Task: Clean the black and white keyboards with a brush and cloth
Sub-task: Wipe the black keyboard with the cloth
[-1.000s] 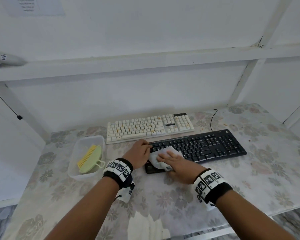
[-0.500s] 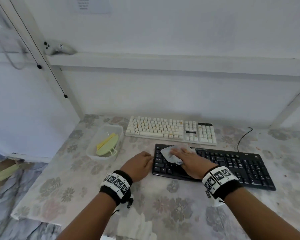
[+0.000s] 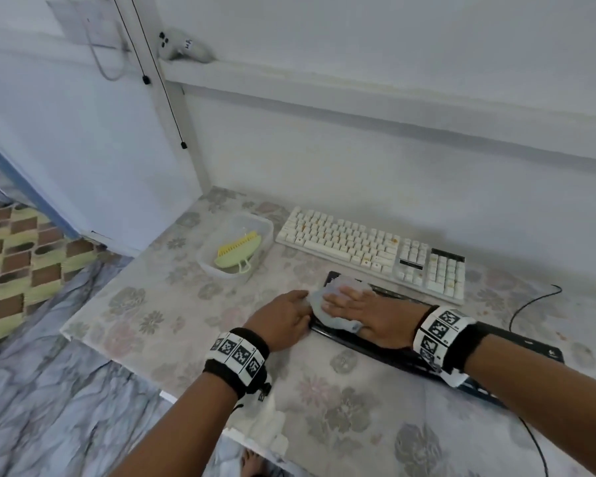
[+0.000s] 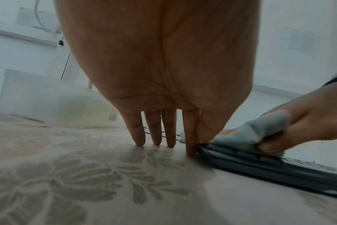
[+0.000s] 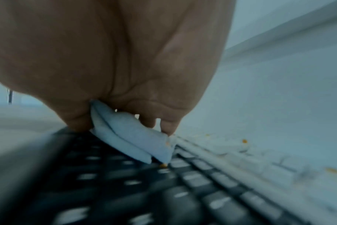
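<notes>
Floral tabletop (image 3: 193, 325): right hand (image 3: 369, 315), fingers flat, now presses cloth (image 3: 338, 304) at black keyboard (image 3: 406, 359) left end; left hand (image 3: 283, 321), fingers straight, braces edge; wiping pass nearly complete.

The right hand (image 3: 369, 313) has slid the grey cloth (image 3: 338, 304) leftward to the left end of the black keyboard (image 3: 403, 356), where it now meets the left hand (image 3: 283, 320). The white keyboard (image 3: 369, 249) now sits right of frame centre, as the view has swung left.
</notes>
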